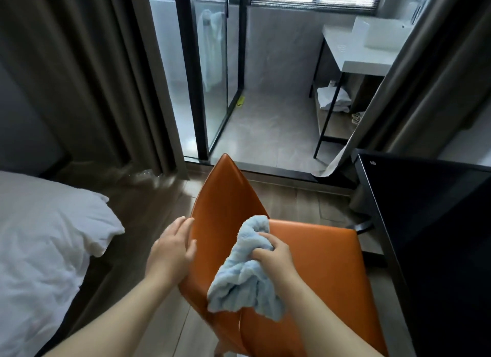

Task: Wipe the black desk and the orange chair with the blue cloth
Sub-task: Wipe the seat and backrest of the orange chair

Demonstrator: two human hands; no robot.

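Gripping: right hand (275,253) fingers closed on bunched blue cloth (245,270), pressed to the backrest's inner face.
Left hand (172,250): fingers spread, palm flat against the backrest edge of the orange chair (318,253), steadying it.
Risk: chair may tip or skid if the brace slips; trailing folds may snag.
Cloth: pale, fluffy, crumpled.
Black desk (425,223): just right, beyond the seat.

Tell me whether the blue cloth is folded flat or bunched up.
Bunched up. The blue cloth is crumpled in the right hand, with loose folds hanging over the orange chair.
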